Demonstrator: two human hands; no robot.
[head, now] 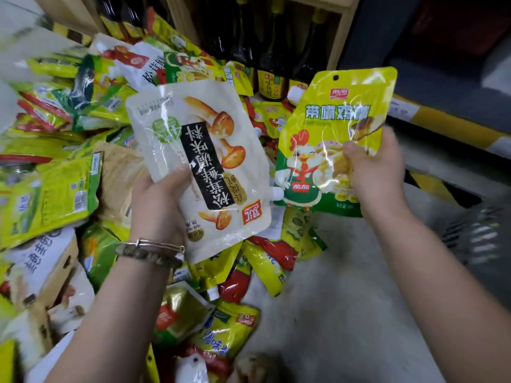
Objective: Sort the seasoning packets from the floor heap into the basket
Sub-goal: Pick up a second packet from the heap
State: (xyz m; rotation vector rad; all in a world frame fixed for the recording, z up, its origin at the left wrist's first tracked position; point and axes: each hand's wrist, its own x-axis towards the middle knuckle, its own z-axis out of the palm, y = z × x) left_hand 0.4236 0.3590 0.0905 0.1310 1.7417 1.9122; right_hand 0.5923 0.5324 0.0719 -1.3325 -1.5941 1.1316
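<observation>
Left hand (159, 201) grips a glossy white plastic spouted pouch printed with brown mushrooms (199, 167), thumb across its front, print upside down. Right hand (378, 175) pinches a yellow-and-green plastic pouch bearing a cartoon chicken (331, 134), thumb on its face. The hands are apart, the pouches just beside each other. Beneath and left of the left hand lies the heap of yellow, green and white seasoning packets (55, 189) on grey floor (345, 299). Silver bangles (150, 251) circle the left wrist. Dark glass bottles (272, 64) stand beyond both hands.

Left, mushroom packet (199, 161); right, chicken packet (326, 128); heap (55, 189) beneath both
</observation>
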